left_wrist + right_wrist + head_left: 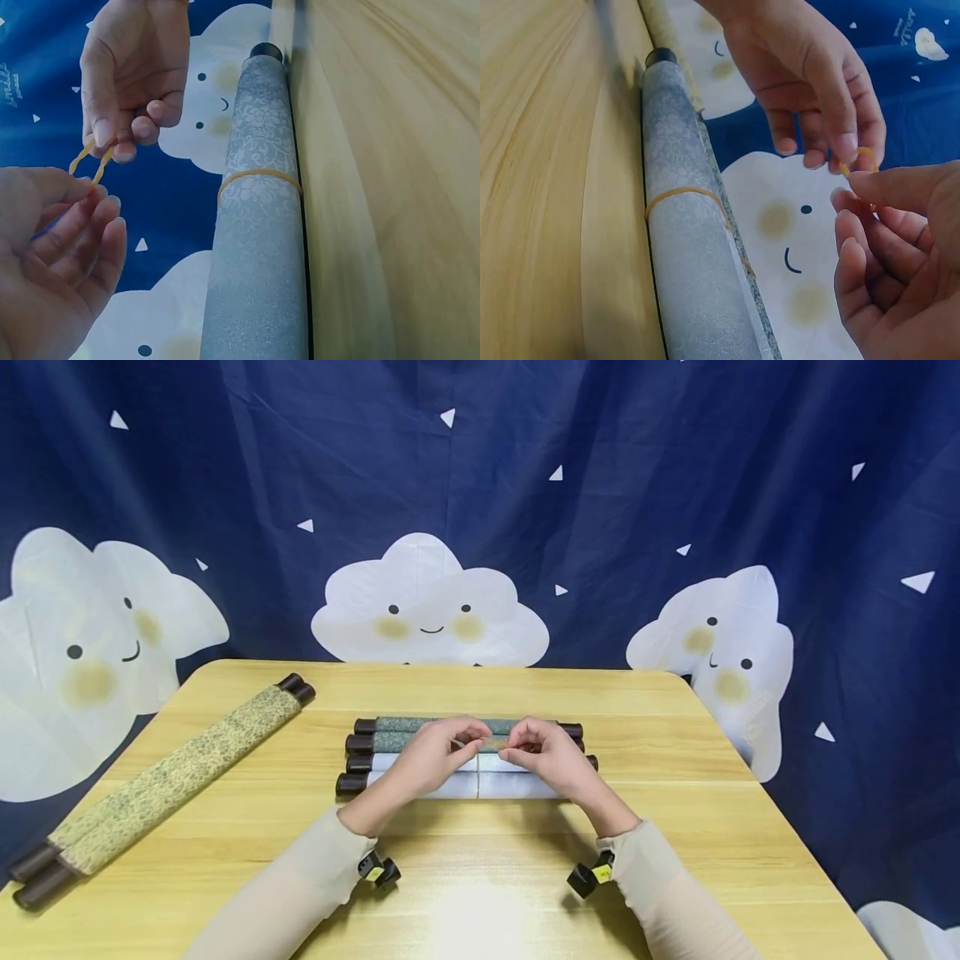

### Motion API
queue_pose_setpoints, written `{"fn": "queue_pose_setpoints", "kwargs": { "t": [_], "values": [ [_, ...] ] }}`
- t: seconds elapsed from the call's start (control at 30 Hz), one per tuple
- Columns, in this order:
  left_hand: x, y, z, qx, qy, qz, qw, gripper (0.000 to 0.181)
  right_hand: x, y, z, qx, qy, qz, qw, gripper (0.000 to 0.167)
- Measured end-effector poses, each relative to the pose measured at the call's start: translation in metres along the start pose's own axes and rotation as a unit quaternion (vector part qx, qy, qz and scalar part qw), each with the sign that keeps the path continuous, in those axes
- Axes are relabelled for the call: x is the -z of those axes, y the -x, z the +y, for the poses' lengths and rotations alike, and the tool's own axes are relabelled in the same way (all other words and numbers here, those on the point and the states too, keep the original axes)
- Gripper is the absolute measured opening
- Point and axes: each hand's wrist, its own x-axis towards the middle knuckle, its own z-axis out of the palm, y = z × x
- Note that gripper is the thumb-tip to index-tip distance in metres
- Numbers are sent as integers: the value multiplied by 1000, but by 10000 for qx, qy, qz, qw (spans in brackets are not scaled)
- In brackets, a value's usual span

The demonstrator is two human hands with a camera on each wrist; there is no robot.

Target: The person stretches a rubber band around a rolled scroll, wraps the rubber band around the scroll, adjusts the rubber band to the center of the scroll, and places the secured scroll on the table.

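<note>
Far off to the left of the left grip, a pair of yellow patterned rolls (180, 768) with dark end knobs is laid at a slant on the table (675, 810). Next up, the left arm is covered by a beige sleeve (292, 885), and a small black device (381, 872) is worn at the wrist.

The left grip (433, 758) is held just above the bundled rolls, thumb and fingertips brought together and clamped on a bit of twisted yellow cord (103, 165). So the cord is basically stretched between the two grips, with a small loop seen in the right wrist view.

Right below both grips, a pair of pale floral rolls (517, 787) is set side by side, crossed by a thin orange-yellow band (259, 173) about halfway along. Whether the band is joined to the pinched cord can't be told. Just behind those, a green speckled pair (393, 742) is partly hidden by the grips.

On the other side, the right grip (551, 760) is pinched shut on the cord too, right beside the left one. Its arm is likewise covered by a beige sleeve (667, 881). Beyond both grips, the whole back is filled by a navy curtain (615, 427) printed with smiling clouds.
</note>
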Motion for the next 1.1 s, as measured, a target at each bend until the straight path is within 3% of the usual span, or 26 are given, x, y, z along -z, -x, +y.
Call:
{"fn": "queue_pose_setpoints", "kwargs": {
  "t": [0.2,0.37,0.43,0.53,0.63,0.73,0.83,0.97,1.1],
  "values": [
    [0,1,0,-53,568,-141,9983,19,-3,0,-1,-88,185,91,9997,6],
    [4,1,-1,-51,1535,-483,9870,19,0,1,-5,-91,-23,100,9999,7],
    [6,1,-1,-57,1706,-580,9836,20,3,3,-10,-76,-213,114,9997,9],
    [6,1,-1,19,1491,-545,9873,19,6,8,-23,-93,-466,222,9986,15],
    [5,1,-2,300,1099,-302,9930,16,7,10,-33,-8,-456,451,9979,15],
    [6,1,-2,556,888,-37,9945,14,7,11,-37,67,-414,588,9974,12],
    [7,1,-3,563,833,106,9949,12,8,12,-39,105,-409,557,9976,8],
    [7,0,-3,509,867,-67,9949,14,8,13,-41,65,-249,177,9995,7],
    [5,-1,-2,417,983,-593,9925,20,6,12,-39,-42,-262,-156,9995,8]
  ]
}}
